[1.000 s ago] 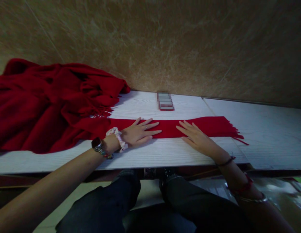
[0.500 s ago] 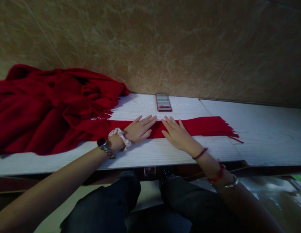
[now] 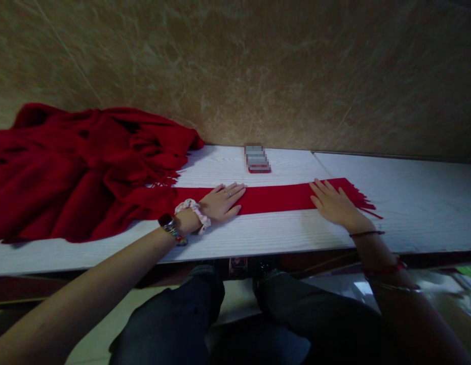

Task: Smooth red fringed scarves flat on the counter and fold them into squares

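Observation:
A red scarf (image 3: 275, 199) lies along the white bench top, its near strip flat and narrow, with a fringe at the right end. Toward the left it joins a big rumpled heap of the same red cloth (image 3: 79, 167). Flat on the strip, near its middle, rests my left hand (image 3: 220, 204), fingers stretched out and a ring on one finger. My right hand (image 3: 336, 205) lies open on the strip close to the fringed end, fingers spread. Neither hand grips the cloth.
A phone (image 3: 257, 158) lies on the white bench top (image 3: 421, 203) beyond the strip, by the brown marbled wall (image 3: 235, 71). A seam crosses the top at right. My knees are below the front edge.
My right hand has slid rightward along the strip, from beside my left hand to near the fringe. The strip between my hands now shows smooth. My left hand has stayed nearly in place.

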The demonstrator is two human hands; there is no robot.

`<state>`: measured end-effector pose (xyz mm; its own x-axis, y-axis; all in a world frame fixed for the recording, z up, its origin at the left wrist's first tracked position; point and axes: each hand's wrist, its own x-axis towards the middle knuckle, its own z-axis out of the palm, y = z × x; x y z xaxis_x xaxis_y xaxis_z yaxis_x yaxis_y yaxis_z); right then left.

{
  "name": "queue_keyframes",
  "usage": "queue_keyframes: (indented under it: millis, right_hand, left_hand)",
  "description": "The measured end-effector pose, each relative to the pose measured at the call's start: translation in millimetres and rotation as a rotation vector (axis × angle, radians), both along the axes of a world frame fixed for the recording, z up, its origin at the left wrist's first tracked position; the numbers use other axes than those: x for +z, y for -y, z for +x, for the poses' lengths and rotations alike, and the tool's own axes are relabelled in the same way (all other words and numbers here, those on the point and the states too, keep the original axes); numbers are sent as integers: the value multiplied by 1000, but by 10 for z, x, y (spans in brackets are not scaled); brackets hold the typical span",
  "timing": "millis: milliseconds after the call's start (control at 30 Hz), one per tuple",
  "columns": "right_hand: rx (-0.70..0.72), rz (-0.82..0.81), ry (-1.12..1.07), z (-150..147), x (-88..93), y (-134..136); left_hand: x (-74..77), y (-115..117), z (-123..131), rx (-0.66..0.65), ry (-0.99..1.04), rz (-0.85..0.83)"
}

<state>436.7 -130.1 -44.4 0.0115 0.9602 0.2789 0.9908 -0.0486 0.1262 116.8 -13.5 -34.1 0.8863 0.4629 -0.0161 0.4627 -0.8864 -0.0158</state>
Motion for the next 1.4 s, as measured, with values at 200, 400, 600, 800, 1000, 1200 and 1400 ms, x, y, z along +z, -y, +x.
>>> queue_keyframes:
  millis: [200, 400, 600, 800, 1000, 1200, 1400]
  right_hand:
    - [130, 44, -158, -200, 196, -38]
    - [472, -140, -249, -678, 203, -70]
    - [435, -124, -413, -629, 171, -116]
    - [373, 13, -381, -631, 79, -231]
    - [239, 138, -412, -633, 62, -284]
    - [215, 97, -395, -612, 133, -335]
    - [197, 61, -382, -605, 116, -364]
  left_hand:
    - [151, 38, 3, -235, 28, 91]
    - [420, 31, 104, -130, -196, 40]
    - [458, -343, 49, -195, -13, -185]
    - [386, -543, -1, -226, 67, -329]
    - [329, -529, -33, -224, 186, -421]
    - [385, -405, -7, -339, 202, -301]
    - [347, -161, 120, -140, 79, -11]
